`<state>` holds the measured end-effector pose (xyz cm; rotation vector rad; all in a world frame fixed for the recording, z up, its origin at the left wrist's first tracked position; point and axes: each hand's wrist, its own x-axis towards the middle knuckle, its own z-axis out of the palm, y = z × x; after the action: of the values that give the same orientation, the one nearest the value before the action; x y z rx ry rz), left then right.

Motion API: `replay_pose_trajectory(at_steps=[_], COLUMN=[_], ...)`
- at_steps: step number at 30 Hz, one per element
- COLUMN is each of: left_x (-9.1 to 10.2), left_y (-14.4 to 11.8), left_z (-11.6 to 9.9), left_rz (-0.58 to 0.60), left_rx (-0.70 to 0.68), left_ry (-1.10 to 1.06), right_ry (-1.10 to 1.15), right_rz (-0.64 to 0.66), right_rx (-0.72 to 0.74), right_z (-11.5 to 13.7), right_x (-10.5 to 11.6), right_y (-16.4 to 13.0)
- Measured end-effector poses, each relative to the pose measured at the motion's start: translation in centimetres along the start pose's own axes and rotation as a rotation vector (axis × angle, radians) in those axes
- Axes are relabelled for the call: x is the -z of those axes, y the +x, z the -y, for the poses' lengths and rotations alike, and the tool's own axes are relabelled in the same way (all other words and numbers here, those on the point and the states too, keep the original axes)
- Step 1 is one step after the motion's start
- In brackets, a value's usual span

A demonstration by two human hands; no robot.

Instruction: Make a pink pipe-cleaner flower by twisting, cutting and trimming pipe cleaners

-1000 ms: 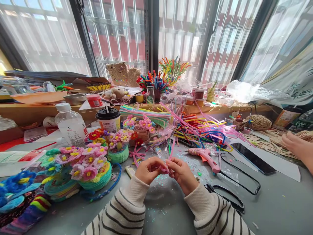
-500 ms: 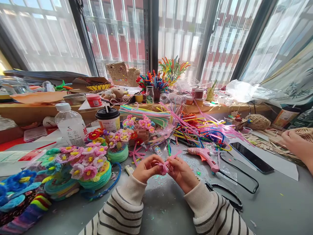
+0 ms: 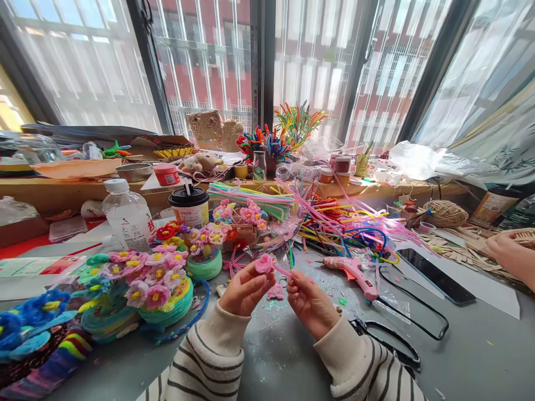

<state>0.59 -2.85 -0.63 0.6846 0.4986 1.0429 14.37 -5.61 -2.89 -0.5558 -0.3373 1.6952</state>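
From the head camera we see our own two hands raised just above a grey table (image 3: 284, 356) strewn with glitter. Our left hand (image 3: 244, 289) pinches a small, fuzzy pink flower (image 3: 264, 263) at its fingertips, and our right hand (image 3: 309, 301) pinches the thin pink stem running out of that flower; both hands are closed on the piece, which sits in the air between them, near the table's middle. We judge that the stem could kink or the soft coiled petals unwind if the two pinches pull apart too hard, and a slip could drop the flower among the loose scraps below. A second small pink flower piece (image 3: 276, 292) lies on the table just under the hands. To the right lie a pink glue gun (image 3: 353, 270), black-handled scissors (image 3: 393, 340) and a glossy dark phone (image 3: 437, 269). Behind them a tangle of bright, fuzzy pipe cleaners (image 3: 346, 223) spreads out. To the left stand coiled baskets topped with pink flowers (image 3: 154, 284), a lidded cup (image 3: 190, 206) and a clear plastic bottle (image 3: 127, 214). Another person's hand (image 3: 507, 253) rests at the far right edge.
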Motion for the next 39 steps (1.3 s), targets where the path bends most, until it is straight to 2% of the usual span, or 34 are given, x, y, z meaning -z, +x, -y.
replay_pose_trajectory(at_steps=[4,8,12,15,18,20,22,27,30,34,39], left_x=[0.7,0.7,0.5,0.6,0.6,0.6,0.6,0.4,0.4,0.6,0.9], left_y=[1.0,1.2,1.1,1.0,0.9,0.7,0.5,0.3,0.4,0.9,1.2], left_z=[0.5,0.3,0.1,0.4,0.8,1.0,1.1,1.1,1.2,1.8,2.8], left_rz=[-0.149,-0.137,-0.169,-0.152,-0.064,-0.008,0.017,0.027,0.008,-0.009,-0.066], left_rx=[-0.066,-0.1,-0.054,0.039,0.242,0.366,0.418,0.452,0.413,0.339,0.042], left_ry=[-0.033,-0.077,-0.027,0.077,0.258,0.371,0.427,0.477,0.49,0.565,0.863], right_ry=[-0.091,-0.185,-0.417,-0.586,-0.735,-0.848,-0.916,-0.977,-1.028,-1.133,-1.358], right_rz=[-0.002,0.042,0.102,0.101,0.071,0.11,0.176,0.264,0.255,0.169,0.059], right_rx=[-0.027,-0.07,-0.101,0.017,0.286,0.421,0.47,0.464,0.478,0.56,0.767], right_z=[-0.4,-0.8,-1.0,-0.6,0.2,0.6,0.9,1.2,1.2,1.0,0.7], right_x=[-0.2,-0.1,0.1,-0.1,-0.4,-0.5,-0.5,-0.1,0.2,0.2,0.4], right_y=[-0.3,-0.5,-0.6,-0.6,-0.6,-0.6,-0.7,-0.6,-0.4,-0.2,-0.2])
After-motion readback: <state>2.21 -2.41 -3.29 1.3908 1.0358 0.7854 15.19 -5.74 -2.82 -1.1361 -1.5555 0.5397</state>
